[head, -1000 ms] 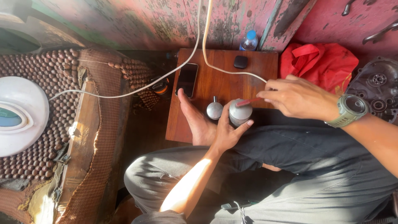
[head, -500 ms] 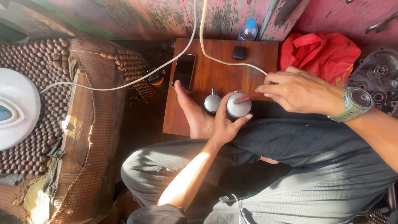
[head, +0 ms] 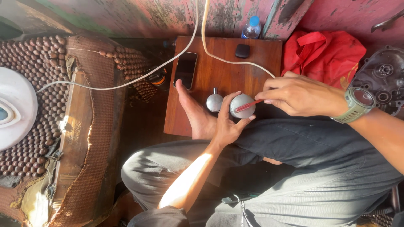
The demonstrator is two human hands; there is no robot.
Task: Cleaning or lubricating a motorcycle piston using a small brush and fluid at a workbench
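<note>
I'd keep my left hand [head: 225,126] curled firmly around the round grey metal piece [head: 242,106] above my lap, while my right hand [head: 301,96], fingers pinching the red brush [head: 248,105] from three o'clock, strokes it lightly.

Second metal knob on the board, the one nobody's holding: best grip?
Take the loose knob by its short stem, which sticks out from the dome toward the far edge of the board. Come from above on the far side: the left hand, holding the other knob, crowds the near side. The dome looks smooth and likely to slip.
</note>
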